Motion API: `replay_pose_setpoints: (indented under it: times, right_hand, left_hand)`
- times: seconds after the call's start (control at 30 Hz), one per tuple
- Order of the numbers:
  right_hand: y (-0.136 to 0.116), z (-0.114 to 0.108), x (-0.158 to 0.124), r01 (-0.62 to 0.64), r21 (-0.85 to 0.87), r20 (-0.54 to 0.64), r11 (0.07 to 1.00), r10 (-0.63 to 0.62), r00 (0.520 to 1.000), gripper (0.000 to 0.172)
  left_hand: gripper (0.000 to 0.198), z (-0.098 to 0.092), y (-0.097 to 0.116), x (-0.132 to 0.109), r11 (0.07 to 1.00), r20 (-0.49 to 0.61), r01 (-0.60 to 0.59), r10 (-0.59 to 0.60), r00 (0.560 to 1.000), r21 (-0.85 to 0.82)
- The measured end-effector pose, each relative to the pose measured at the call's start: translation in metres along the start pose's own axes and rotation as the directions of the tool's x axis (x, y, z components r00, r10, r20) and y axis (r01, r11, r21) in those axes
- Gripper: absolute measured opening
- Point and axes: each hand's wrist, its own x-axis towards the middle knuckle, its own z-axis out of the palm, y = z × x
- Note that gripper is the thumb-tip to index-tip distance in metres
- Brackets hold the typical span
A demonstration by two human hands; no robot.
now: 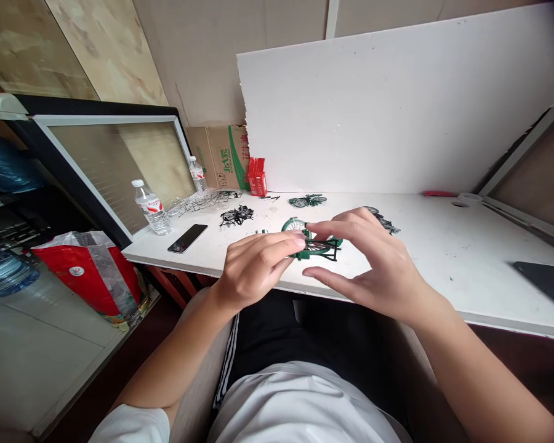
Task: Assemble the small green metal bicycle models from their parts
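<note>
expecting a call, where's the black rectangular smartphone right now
In the head view, the black rectangular smartphone lies on the left part of the white table, near its front edge, right of the nearer clear plastic water bottle.

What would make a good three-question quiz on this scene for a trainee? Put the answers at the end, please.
1. Multiple choice: what colour is the small box beside the carton?
a) blue
b) red
c) yellow

2. True or false: the left hand is touching the nearest green bike.

3. Count: how many water bottles stand on the table?

Key:
1. b
2. True
3. Two
</note>
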Motion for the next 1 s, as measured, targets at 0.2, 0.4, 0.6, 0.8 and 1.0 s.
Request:
replay_pose_setpoints:
  times: [0.2,0.4,0.6,0.8,1.0]
  right_hand:
    - [0.005,0.003,0.001,0.003,0.008,0.007,1.0,-0.003,1.0,0.035]
    - [0.009,0.002,0.001,0.021,-0.019,-0.008,1.0,-0.021,1.0,0.028]
    - [0.013,0.003,0.0,0.047,-0.041,-0.011,0.998,-0.047,0.999,0.031]
    - [0.012,0.002,0.001,0.02,-0.046,0.013,0.999,-0.02,1.0,0.029]
    - [0.013,0.001,0.002,0.046,-0.03,0.003,0.998,-0.046,0.999,0.027]
  left_hand:
    - [0.052,0.004,0.0,-0.001,0.999,-0.014,0.053,-0.053,0.998,-0.012]
    - [0.051,0.005,-0.001,-0.003,0.997,-0.001,0.077,-0.077,0.997,-0.02]
    - [0.046,0.008,-0.002,-0.005,0.996,0.005,0.087,-0.087,0.996,-0.012]
    - [0.04,0.008,-0.001,-0.004,0.997,0.011,0.062,-0.061,0.998,-0.039]
    - [0.043,0.009,0.0,-0.004,0.997,0.012,0.038,-0.037,0.999,-0.067]
